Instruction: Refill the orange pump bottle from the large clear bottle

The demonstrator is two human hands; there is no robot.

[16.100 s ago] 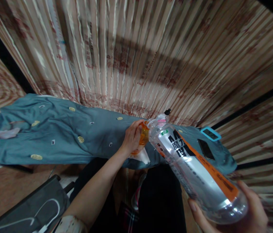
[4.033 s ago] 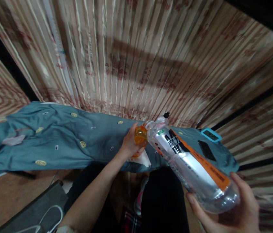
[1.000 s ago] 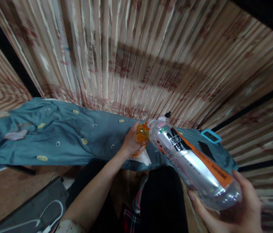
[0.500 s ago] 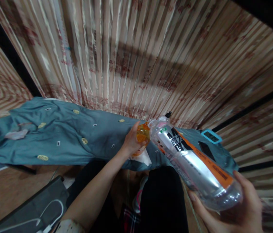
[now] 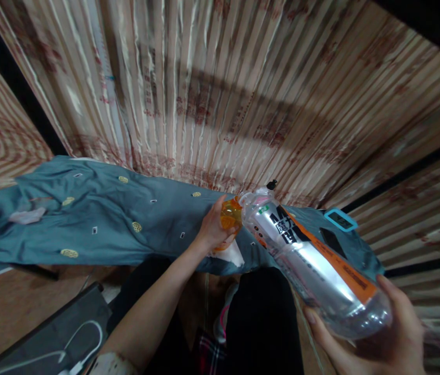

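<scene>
My right hand [image 5: 403, 330] is wrapped round the base of a large clear plastic drink bottle [image 5: 313, 265] with a silver and orange label. The bottle is tilted, its neck pointing down to the left in the picture and meeting the top of a small orange see-through container [image 5: 229, 214]. My left hand [image 5: 212, 229] has its fingers closed round that container, just above the cloth. I cannot tell whether liquid is passing between the two. A white tissue [image 5: 232, 254] lies under the container. Behind the big bottle's neck a small black nozzle-like tip [image 5: 272, 184] sticks up; what it belongs to is hidden.
A grey-green cloth with pineapple prints [image 5: 114, 208] covers the narrow table. On its right lie a dark phone [image 5: 332, 242] and a blue-rimmed digital clock [image 5: 340, 221]; a crumpled pale tissue [image 5: 28, 215] is at left. A grey surface with a white cable [image 5: 100, 333] stands lower left. Striped curtains [image 5: 220, 104] hang behind.
</scene>
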